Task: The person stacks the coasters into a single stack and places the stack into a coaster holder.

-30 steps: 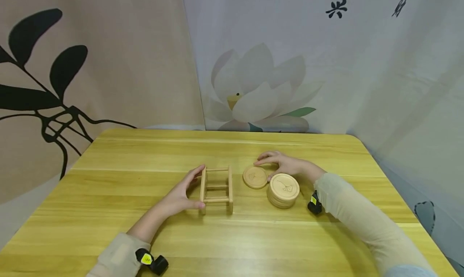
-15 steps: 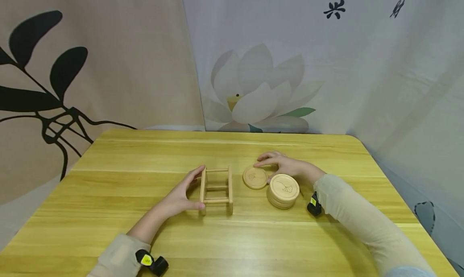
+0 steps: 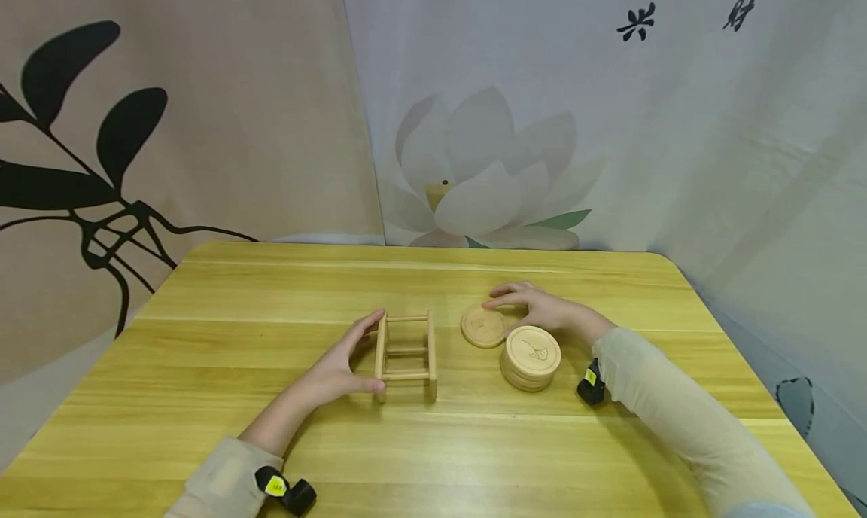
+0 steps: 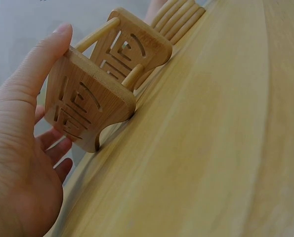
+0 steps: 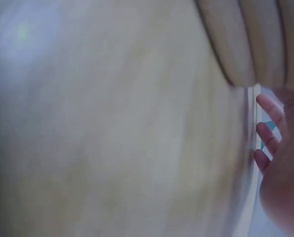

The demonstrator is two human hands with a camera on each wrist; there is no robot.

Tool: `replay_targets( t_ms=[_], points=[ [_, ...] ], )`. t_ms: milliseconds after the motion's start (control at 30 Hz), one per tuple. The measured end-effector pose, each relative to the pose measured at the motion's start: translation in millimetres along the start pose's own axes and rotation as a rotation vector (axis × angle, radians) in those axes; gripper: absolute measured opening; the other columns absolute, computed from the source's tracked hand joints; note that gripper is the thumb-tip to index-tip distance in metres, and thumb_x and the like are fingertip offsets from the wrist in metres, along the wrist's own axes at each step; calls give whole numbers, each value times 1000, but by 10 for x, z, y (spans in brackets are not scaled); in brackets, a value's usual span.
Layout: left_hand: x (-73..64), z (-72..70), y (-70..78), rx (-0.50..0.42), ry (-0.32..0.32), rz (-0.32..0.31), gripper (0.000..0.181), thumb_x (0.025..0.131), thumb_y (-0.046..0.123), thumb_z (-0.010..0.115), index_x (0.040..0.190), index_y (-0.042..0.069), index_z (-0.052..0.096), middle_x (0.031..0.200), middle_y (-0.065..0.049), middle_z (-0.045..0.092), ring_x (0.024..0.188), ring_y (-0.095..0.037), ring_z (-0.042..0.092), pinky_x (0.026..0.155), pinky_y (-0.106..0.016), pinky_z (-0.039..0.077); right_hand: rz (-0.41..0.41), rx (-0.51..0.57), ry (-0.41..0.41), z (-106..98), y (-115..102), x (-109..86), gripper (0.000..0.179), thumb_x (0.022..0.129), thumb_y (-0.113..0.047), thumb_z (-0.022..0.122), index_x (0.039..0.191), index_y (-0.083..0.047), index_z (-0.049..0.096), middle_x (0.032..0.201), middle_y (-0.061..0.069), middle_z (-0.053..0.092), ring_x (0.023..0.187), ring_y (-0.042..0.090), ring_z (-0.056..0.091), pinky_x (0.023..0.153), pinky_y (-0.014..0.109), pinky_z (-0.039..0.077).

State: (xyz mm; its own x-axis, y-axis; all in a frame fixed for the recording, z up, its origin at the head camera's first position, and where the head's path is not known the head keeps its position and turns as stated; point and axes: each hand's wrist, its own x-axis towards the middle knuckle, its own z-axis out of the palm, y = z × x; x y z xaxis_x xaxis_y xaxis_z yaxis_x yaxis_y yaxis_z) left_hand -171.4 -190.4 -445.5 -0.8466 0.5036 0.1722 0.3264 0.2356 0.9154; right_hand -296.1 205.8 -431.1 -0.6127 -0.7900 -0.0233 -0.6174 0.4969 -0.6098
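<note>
On the left, my left hand point(image 3: 334, 369) holds the near side panel of a wooden coaster rack point(image 3: 406, 373), thumb at one edge and fingers at the opposite edge. The rack stands on the table; its panel point(image 4: 90, 96) has cut-out slots, and thin rods join it to the far panel. To the right, my right hand point(image 3: 550, 312) pinches a single round wooden coaster point(image 3: 482, 328) between index finger and thumb. The thumb tip is partly hidden behind a stack of coasters point(image 3: 533, 351), whose top one bears an engraved leaf. The stack's edges point(image 5: 250, 44) loom close in the right wrist view.
The wooden table point(image 3: 433, 458) has a printed curtain point(image 3: 501, 156) hanging behind its back edge. A black camera is strapped on each wrist. Bare tabletop lies between the rack and the single coaster.
My right hand has shifted slightly right, and the single coaster has moved with it, a little right and away from me. The left hand, rack and stack stay in place.
</note>
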Motion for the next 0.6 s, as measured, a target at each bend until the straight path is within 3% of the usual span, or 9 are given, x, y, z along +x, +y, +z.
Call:
replay_targets(
  t_ms=[300, 600],
  points=[
    [-25, 4, -17, 0, -8, 1, 107, 73, 27, 85, 154, 16, 17, 155, -9, 21, 137, -42, 21, 107, -64, 16, 31, 0, 71, 47, 8, -52, 64, 79, -32, 79, 135, -11, 56, 143, 15, 40, 132, 36, 27, 106, 59, 19],
    [-50, -3, -5, 11, -11, 14, 107, 73, 26, 85, 154, 16, 17, 154, -10, 22, 137, -41, 22, 107, -63, 17, 39, -13, 74, 90, -46, -37, 74, 76, -35, 81, 140, -12, 51, 145, 13, 38, 134, 35, 25, 106, 60, 19]
  ],
)
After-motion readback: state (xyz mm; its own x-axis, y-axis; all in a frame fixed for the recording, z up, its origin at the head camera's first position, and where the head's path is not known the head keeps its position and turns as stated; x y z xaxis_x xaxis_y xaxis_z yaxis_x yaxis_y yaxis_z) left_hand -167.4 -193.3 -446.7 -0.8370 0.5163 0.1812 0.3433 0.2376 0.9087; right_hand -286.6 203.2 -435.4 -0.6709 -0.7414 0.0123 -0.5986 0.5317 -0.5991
